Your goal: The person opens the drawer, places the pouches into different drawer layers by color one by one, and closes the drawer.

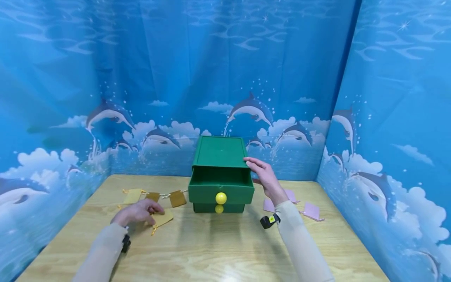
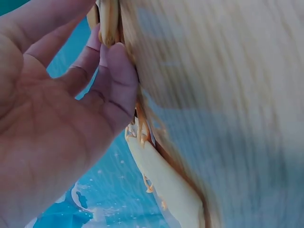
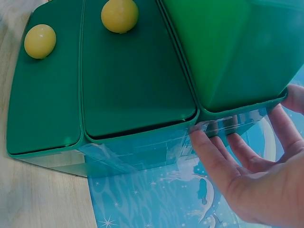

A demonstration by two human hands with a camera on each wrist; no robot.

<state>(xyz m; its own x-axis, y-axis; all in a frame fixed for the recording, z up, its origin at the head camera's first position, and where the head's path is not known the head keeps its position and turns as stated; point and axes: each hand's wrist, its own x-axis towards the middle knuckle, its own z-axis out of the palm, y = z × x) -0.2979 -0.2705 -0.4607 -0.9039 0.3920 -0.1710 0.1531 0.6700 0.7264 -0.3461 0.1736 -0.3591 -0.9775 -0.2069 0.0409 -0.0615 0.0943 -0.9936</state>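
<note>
A green drawer box stands mid-table. Its top drawer is pulled out and carries a round yellow knob. My right hand rests against the box's upper right edge, fingers extended along the taped side wall; the right wrist view shows the thumb at the top corner. My left hand is low over the table, its fingertips at a pale yellow drawstring pouch that lies flat. In the left wrist view the fingers bend loosely beside a pouch edge; contact there is partly hidden.
Left of the box lie another pale yellow pouch and two brown pouches with cords. Several pink pouches lie right of the box, partly behind my right forearm. A dolphin-printed backdrop encloses the wooden table.
</note>
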